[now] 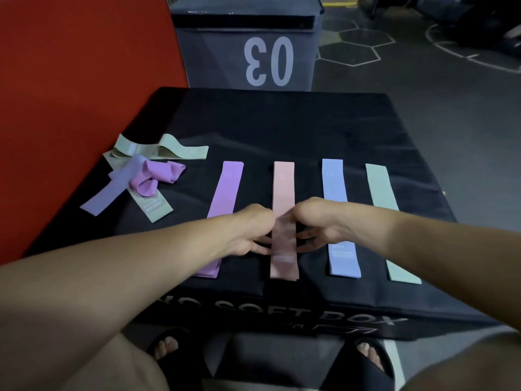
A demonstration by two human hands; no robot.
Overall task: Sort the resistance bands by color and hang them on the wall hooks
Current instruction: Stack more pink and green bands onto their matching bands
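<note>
Left hand (248, 230) and right hand (318, 224) pinch the flat pink fabric resistance band (283, 187) from either side; it lies mid-row on the black soft box (282, 122), between purple and blue bands.

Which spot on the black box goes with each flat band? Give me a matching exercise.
Bands:
1. purple band
2. pink band
3. blue band
4. mint band

Places:
A. far right of the row
B. between the left hand and right hand
C. nearest the tangled pile
D. second from right

Pairs: 1-C, 2-B, 3-D, 4-A
</note>
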